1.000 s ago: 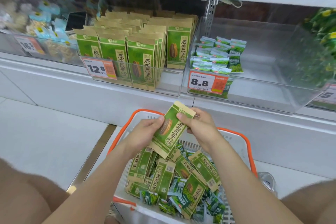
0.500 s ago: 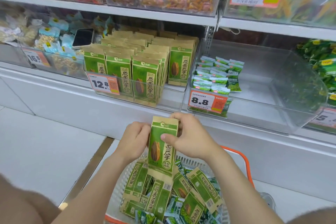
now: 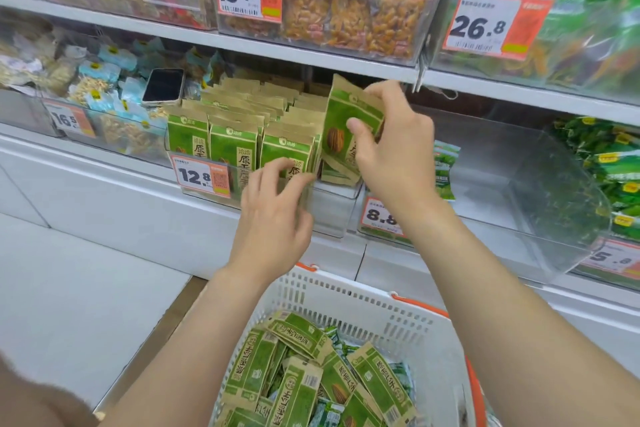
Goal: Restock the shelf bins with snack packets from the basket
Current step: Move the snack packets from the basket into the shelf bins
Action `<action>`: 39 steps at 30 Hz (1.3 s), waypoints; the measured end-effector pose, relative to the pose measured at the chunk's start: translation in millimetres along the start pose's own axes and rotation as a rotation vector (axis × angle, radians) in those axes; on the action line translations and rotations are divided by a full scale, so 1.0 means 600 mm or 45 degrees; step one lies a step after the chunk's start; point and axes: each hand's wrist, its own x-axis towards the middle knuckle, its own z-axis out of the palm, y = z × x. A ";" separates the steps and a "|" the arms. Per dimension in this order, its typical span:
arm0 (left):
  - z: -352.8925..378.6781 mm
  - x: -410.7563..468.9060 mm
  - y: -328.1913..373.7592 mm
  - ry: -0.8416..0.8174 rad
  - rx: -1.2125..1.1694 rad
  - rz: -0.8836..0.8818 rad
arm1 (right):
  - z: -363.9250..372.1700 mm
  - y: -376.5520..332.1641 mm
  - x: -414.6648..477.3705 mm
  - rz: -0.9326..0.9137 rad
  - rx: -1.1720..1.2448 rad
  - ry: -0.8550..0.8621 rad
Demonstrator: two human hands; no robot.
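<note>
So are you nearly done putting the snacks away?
Not nearly. Done: rows of green-and-tan paper seed packets stand in the clear plastic shelf bin. In hand: the right hand holds one more packet at the bin's right end. Left: the white plastic basket holds a pile of packets.

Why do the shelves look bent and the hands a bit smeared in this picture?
Head view: the wide-angle lens bows the shelf edge and stretches the corners; the left hand is smeared by motion blur, the right hand and its packet less so; the clear bin shows hazy glare; the light is even, without hard shadows.
</note>
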 end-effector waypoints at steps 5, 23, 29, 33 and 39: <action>0.000 0.002 -0.005 -0.016 0.019 0.003 | 0.051 0.024 0.048 0.155 -0.480 -0.429; 0.011 0.002 -0.004 0.049 0.011 -0.068 | 0.102 0.032 0.112 0.122 -0.851 -0.642; 0.015 -0.006 -0.001 0.030 0.004 -0.075 | 0.091 0.022 0.082 0.053 -0.882 -0.369; 0.020 -0.018 0.002 0.111 -0.038 -0.037 | 0.070 0.001 0.016 -0.067 -0.686 -0.141; 0.069 -0.080 -0.016 0.182 0.071 -0.041 | 0.052 -0.011 -0.140 -0.340 -0.320 -0.016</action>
